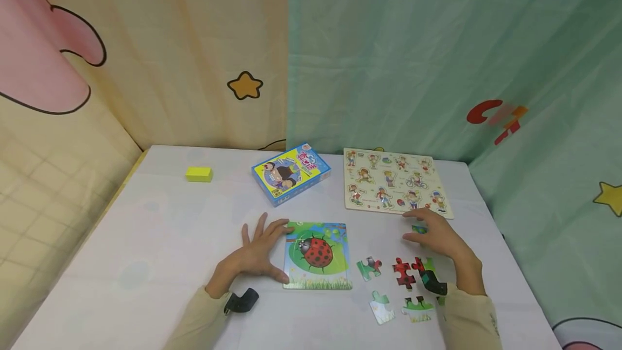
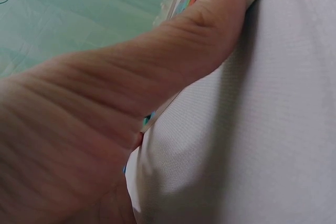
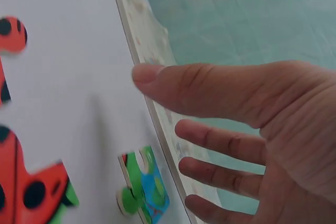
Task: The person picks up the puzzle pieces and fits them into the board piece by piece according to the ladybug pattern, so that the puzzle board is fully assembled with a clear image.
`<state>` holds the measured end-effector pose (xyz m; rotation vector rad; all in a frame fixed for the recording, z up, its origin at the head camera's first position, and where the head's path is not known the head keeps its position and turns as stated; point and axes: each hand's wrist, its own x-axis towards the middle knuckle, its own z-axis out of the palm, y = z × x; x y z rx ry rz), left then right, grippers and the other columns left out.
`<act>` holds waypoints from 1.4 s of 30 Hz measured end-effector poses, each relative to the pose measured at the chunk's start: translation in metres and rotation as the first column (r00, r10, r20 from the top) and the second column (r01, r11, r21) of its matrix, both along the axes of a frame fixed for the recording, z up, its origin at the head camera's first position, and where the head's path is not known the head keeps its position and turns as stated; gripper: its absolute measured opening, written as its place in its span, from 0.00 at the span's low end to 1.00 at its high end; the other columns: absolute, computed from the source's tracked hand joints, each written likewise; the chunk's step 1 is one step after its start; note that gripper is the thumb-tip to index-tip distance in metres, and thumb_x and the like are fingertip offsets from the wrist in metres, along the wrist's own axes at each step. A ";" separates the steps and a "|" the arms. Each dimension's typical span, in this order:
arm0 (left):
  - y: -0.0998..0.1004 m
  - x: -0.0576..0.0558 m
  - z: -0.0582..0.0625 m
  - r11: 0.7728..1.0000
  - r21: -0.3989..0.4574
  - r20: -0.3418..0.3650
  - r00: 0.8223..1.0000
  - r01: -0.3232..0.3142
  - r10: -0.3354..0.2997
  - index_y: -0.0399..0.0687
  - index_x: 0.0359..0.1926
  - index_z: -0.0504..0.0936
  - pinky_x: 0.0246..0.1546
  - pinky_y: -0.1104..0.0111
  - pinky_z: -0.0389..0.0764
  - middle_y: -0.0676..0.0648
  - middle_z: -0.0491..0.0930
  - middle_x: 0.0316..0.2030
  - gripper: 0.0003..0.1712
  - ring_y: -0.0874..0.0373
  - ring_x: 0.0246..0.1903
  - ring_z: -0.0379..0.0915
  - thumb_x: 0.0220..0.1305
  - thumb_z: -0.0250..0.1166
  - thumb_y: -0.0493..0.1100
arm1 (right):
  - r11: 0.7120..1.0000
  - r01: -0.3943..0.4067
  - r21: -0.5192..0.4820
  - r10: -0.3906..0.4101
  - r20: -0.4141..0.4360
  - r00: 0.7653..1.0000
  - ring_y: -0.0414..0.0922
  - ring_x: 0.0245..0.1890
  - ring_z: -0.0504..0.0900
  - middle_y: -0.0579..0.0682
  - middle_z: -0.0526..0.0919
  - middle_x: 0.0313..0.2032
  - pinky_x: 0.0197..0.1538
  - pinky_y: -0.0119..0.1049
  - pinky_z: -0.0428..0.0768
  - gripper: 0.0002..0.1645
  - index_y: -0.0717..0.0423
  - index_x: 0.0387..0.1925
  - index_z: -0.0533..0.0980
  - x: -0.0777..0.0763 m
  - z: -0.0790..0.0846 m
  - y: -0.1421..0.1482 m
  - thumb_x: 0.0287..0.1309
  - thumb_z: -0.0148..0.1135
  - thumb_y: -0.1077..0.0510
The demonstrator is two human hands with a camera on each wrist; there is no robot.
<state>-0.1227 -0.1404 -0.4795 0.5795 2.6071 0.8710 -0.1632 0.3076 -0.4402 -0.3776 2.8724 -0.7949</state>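
My left hand [image 1: 257, 253] lies spread along the left side of a square ladybug puzzle board [image 1: 318, 255]. Its thumb [image 2: 212, 30] presses the near corner, while the index finger touches the far one. Over to the right, my right hand [image 1: 439, 236] hovers with thumb and fingers apart, holding nothing. Below it a green and blue jigsaw piece [image 3: 144, 184] lies on the table, close to the edge of a wooden peg board [image 1: 389, 180]. Red ladybug pieces [image 1: 403, 273] lie nearer the wrist. A green and black piece [image 1: 427, 265] is partly hidden behind the wrist camera.
Several loose jigsaw pieces, among them a pale corner one [image 1: 382, 308] and a grassy one [image 1: 418, 309], lie at the front right. Further back are a blue and yellow box [image 1: 291, 173] and a yellow block [image 1: 198, 174]. Curtains [image 1: 389, 69] hang behind the white table [image 1: 160, 231].
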 end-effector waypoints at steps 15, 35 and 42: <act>0.000 0.000 0.001 1.000 -0.004 -0.001 1.000 0.000 0.000 0.53 0.72 0.64 0.61 0.23 0.20 0.45 0.49 0.78 0.62 0.29 0.76 0.20 0.36 0.84 0.61 | 0.995 0.086 -0.046 -0.076 0.192 0.978 0.64 0.58 0.72 0.68 0.70 0.63 0.54 0.58 0.75 0.43 0.59 0.66 0.71 0.008 -0.003 0.032 0.53 0.75 0.48; 0.002 0.001 0.000 1.000 0.002 -0.005 1.000 0.005 -0.005 0.54 0.73 0.64 0.61 0.24 0.20 0.45 0.49 0.78 0.63 0.29 0.76 0.19 0.36 0.84 0.60 | 0.999 -0.006 -0.047 0.012 0.131 0.991 0.58 0.51 0.75 0.63 0.75 0.54 0.54 0.54 0.75 0.34 0.60 0.58 0.77 0.006 -0.010 0.039 0.48 0.77 0.59; 0.001 0.000 0.001 1.000 -0.015 0.002 1.000 0.006 -0.006 0.56 0.73 0.63 0.62 0.24 0.21 0.46 0.48 0.79 0.62 0.29 0.76 0.19 0.37 0.84 0.60 | 1.000 -0.009 -0.014 0.011 0.141 0.990 0.54 0.46 0.74 0.61 0.77 0.50 0.45 0.44 0.75 0.34 0.61 0.59 0.76 0.005 -0.007 0.034 0.50 0.75 0.58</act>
